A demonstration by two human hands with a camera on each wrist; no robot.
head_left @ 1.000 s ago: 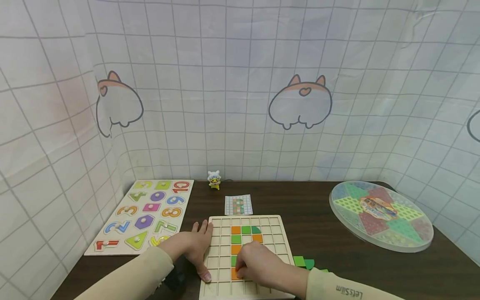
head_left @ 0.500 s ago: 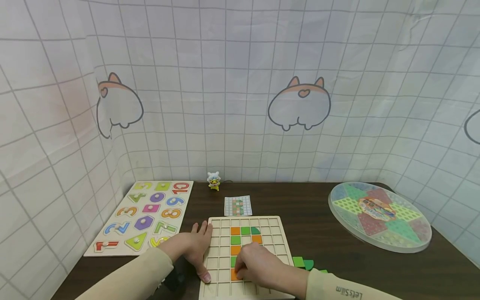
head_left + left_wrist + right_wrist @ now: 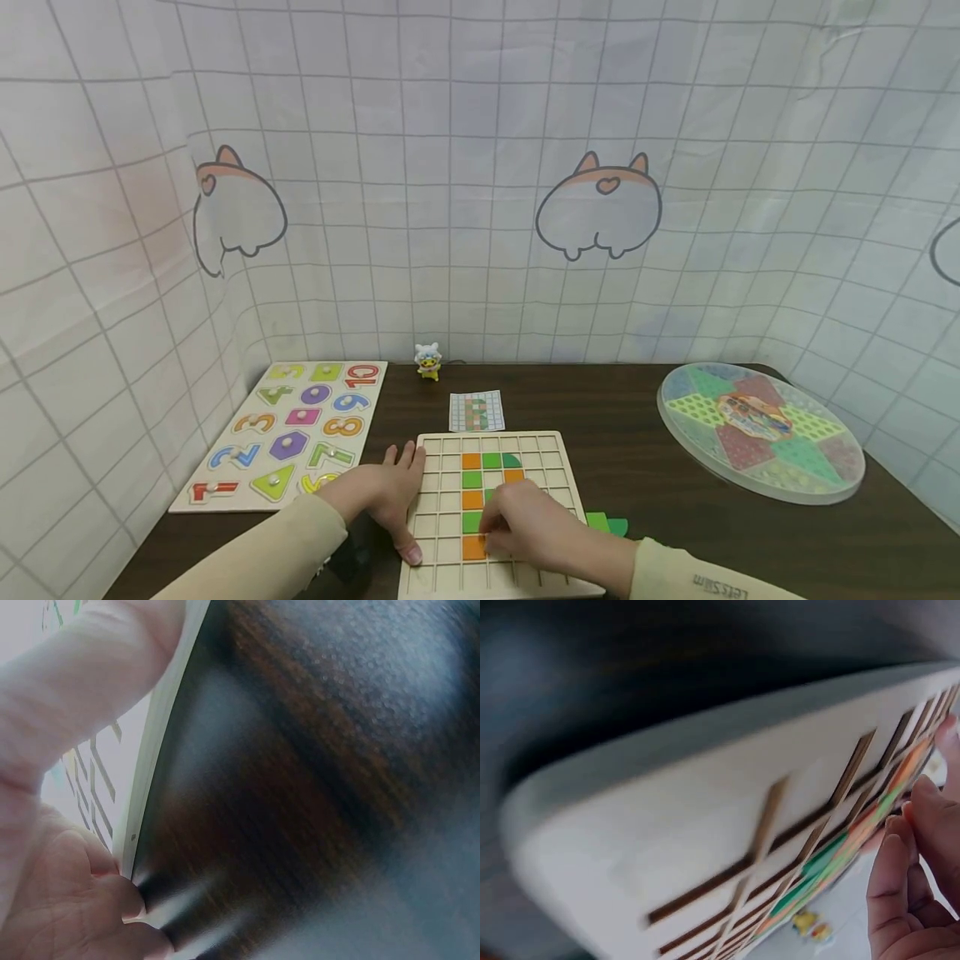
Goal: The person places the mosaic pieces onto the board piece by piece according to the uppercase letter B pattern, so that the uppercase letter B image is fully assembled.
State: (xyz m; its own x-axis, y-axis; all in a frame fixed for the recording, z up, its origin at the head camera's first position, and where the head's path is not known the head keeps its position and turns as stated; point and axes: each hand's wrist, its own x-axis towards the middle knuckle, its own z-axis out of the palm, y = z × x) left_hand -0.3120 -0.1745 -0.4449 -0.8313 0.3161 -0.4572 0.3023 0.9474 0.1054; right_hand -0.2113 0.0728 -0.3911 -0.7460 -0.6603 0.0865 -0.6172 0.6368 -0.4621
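Observation:
My left hand (image 3: 390,492) rests along the left edge of a wooden grid board (image 3: 431,503), fingers straight, thumb near the lower corner. In the left wrist view the thumb (image 3: 82,675) lies over the board's edge (image 3: 142,780). My right hand (image 3: 528,525) hovers over the board, its loosely bent fingertips beside an orange square tile (image 3: 472,548). No tile shows between the fingers (image 3: 892,877) in the right wrist view. Orange and green tiles fill several cells, including a dark green quarter-round tile (image 3: 511,460). The right hand hides some cells.
A printed pattern card (image 3: 477,412) lies behind the board. Loose green tiles (image 3: 598,522) lie right of it, partly behind the right forearm. A number puzzle (image 3: 287,444) is at left, a round game board (image 3: 765,433) at right, a small figurine (image 3: 428,361) at the back.
My right hand has shifted slightly right, off the orange tile, uncovering more of it and of the green tile behind. My left hand has stayed put.

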